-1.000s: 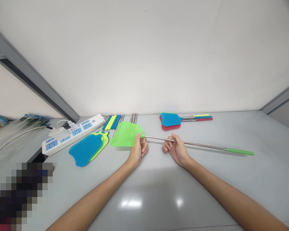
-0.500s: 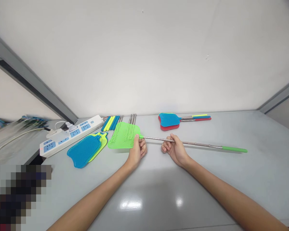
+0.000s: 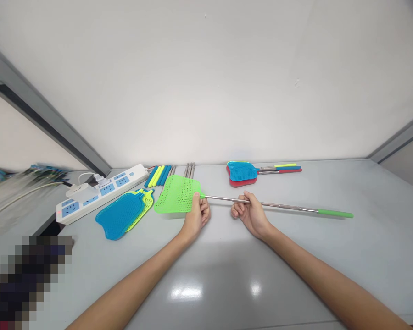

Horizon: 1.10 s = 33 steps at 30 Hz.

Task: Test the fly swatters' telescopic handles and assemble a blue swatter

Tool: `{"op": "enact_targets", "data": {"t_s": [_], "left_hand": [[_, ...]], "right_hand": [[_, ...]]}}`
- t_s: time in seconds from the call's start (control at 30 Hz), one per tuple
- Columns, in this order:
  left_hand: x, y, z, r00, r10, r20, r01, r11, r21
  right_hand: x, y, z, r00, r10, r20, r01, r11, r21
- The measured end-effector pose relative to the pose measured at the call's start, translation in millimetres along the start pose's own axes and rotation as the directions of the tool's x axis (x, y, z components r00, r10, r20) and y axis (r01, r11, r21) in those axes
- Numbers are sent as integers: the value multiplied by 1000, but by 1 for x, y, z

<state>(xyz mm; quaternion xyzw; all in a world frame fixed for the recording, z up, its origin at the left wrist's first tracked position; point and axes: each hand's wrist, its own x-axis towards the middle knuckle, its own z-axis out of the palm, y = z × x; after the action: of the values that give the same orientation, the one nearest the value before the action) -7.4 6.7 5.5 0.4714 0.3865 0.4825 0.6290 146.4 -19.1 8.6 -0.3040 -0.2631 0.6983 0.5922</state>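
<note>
A green fly swatter (image 3: 176,194) with a long extended metal rod and a green grip lies across both hands, above the grey table. My left hand (image 3: 197,213) pinches it at the lower corner of the perforated head, near the neck. Around the rod's middle, the thumb and fingers of my right hand (image 3: 249,211) are closed. To the left lie loose swatter heads, a blue one (image 3: 119,215) overlapping a yellow one (image 3: 147,201). Behind the green head rest several blue and yellow handle grips (image 3: 158,176) and metal rods (image 3: 192,169).
A white power strip (image 3: 103,192) with plugs in it runs along the left. Assembled swatters (image 3: 242,172) in blue, red and yellow are stacked near the back wall. Clear plastic packaging (image 3: 24,197) lies at far left, beyond a grey frame post (image 3: 51,110).
</note>
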Motion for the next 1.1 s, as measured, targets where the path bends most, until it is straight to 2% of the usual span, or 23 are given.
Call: {"op": "enact_targets", "data": {"t_s": [1.1], "left_hand": [[0, 1, 0, 999, -43, -22, 43, 999, 4]], "right_hand": [[0, 0, 2, 1000, 2, -3, -2, 1000, -24]]}}
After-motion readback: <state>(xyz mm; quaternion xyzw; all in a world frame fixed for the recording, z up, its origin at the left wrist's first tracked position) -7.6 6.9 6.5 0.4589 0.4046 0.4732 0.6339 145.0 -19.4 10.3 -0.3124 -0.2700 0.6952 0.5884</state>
